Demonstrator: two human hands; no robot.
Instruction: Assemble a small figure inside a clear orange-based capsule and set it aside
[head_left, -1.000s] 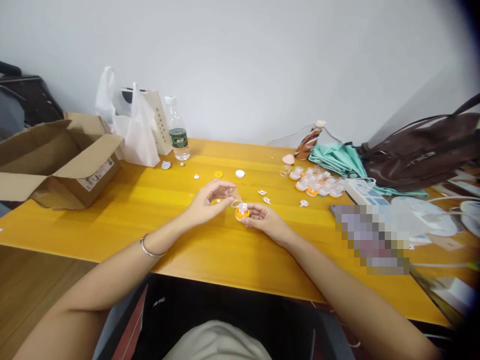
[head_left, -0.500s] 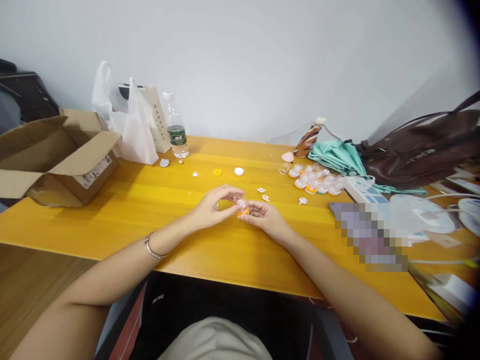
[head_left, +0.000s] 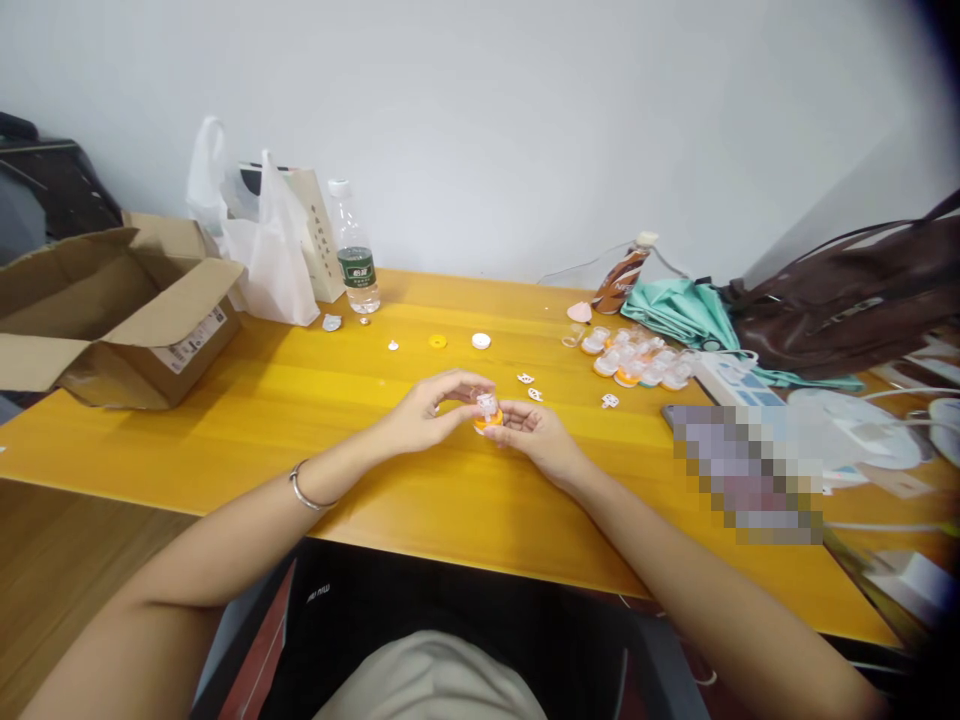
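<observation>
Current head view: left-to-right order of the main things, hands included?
Cardboard box → white plastic bag → water bottle → left hand → small orange-based piece → right hand → brown bottle → green cloth → brown bag.

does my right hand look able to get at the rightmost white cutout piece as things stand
Probably yes: the white cutout piece lies on the table with nothing between it and your right hand, though that hand may need to release the orange-based capsule.

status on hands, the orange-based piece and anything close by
Left hand at top of small orange-based plastic piece, right hand holding its orange base. White part above base. Two loose white pieces just beyond right hand.
</observation>
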